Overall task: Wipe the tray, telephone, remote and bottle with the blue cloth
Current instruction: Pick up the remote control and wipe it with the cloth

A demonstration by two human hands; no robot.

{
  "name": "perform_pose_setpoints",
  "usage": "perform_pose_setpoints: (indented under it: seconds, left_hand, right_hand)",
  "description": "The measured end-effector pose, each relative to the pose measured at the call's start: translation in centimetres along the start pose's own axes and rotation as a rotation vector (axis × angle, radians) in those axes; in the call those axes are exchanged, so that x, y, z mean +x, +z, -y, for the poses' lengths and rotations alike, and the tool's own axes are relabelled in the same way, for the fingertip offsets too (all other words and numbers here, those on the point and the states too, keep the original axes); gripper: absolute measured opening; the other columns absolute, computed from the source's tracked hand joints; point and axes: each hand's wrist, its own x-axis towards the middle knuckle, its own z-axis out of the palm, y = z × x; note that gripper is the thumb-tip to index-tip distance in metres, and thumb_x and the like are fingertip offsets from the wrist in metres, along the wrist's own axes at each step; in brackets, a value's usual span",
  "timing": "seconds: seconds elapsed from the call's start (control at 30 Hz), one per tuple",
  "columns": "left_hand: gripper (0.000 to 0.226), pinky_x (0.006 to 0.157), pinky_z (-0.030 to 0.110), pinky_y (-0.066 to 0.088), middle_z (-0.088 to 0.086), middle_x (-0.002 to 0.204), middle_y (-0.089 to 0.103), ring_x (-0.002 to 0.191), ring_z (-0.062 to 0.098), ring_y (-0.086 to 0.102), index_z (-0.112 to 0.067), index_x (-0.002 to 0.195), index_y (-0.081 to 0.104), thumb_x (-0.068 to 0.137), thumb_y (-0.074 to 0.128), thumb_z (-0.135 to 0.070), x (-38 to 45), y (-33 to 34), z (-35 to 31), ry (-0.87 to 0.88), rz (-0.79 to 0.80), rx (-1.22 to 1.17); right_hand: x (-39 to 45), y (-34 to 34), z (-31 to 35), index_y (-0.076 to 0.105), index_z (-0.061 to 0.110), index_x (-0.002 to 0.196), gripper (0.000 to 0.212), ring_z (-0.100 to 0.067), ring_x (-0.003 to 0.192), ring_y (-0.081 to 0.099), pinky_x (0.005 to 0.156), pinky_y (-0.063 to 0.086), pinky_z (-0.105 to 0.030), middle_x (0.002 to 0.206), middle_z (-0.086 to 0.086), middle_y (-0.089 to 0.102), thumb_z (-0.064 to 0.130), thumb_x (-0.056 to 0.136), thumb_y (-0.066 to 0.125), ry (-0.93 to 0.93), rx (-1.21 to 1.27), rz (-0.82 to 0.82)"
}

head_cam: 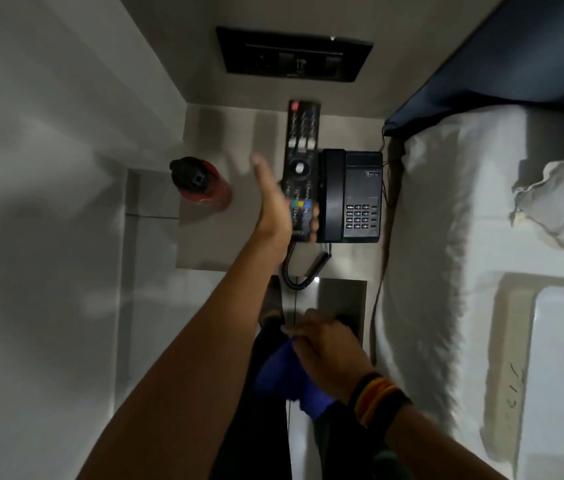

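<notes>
left hand [275,206]: gripping remote [300,168], frame centre, beside telephone [351,195] | right hand [322,344]: bunching blue cloth [284,375], lower centre | risk: one-end grip, remote may slip or knock bottle [201,183] at left

A hotel bedroom: a bed [481,237] with white linen beside a small surface [232,237] carrying a corded telephone [351,195] and TV remote [301,161].
</notes>
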Motion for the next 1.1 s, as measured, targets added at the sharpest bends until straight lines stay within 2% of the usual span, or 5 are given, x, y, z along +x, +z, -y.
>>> perform_pose_setpoints:
  seconds: [0.27,0.63,0.77,0.9,1.1]
  left_hand:
    - [0.112,0.047,0.022,0.053,0.001,0.064,0.072,0.052,0.013,0.068,-0.002,0.107,0.073,0.1,-0.01,-0.078,-0.2,-0.5,1.4,0.005,-0.006,-0.009]
    - [0.128,0.119,0.054,0.05,0.019,0.131,0.078,0.127,0.034,0.072,-0.015,0.132,0.076,0.066,0.022,-0.111,-2.9,0.1,6.3,-0.262,-0.148,-0.121]
    - [0.149,0.111,0.056,0.055,0.016,0.127,0.079,0.121,0.035,0.074,-0.02,0.134,0.076,0.031,0.037,-0.119,-2.4,0.0,8.0,-0.292,-0.195,-0.166]
    - [0.112,0.113,0.053,0.053,0.012,0.115,0.082,0.111,0.032,0.075,-0.022,0.121,0.08,0.082,0.01,-0.101,-4.1,0.9,5.0,-0.236,-0.175,-0.117]
    - [0.105,0.06,0.032,0.054,0.011,0.075,0.069,0.067,0.024,0.064,-0.012,0.106,0.072,0.098,-0.005,-0.082,-3.7,-0.3,4.2,-0.132,-0.11,-0.038]
  right_hand:
    - [4.2,-12.9,1.3,0.066,0.017,0.124,0.042,-0.015,0.085,0.057,0.079,0.045,-0.028,0.1,-0.004,0.056,0.024,0.086,0.05,0.014,0.08,-0.666]
    - [3.2,-4.9,1.7,0.058,0.019,0.121,0.05,-0.017,0.069,0.055,0.065,0.054,-0.037,0.099,0.003,0.05,0.039,0.089,0.026,-0.103,-0.304,-0.106]
    - [2.6,-6.1,1.7,0.063,0.025,0.112,0.035,-0.015,0.074,0.055,0.072,0.051,-0.033,0.093,0.007,0.049,0.038,0.094,0.035,-0.069,-0.352,-0.024]
    - [2.8,-8.2,1.8,0.072,0.019,0.093,0.038,-0.021,0.083,0.063,0.078,0.053,-0.038,0.092,-0.002,0.068,0.037,0.085,0.039,0.084,-0.164,-0.001]
    - [2.3,-11.6,1.8,0.074,0.021,0.102,0.032,-0.026,0.081,0.063,0.072,0.048,-0.031,0.095,-0.006,0.066,0.028,0.084,0.048,0.119,0.027,-0.556]
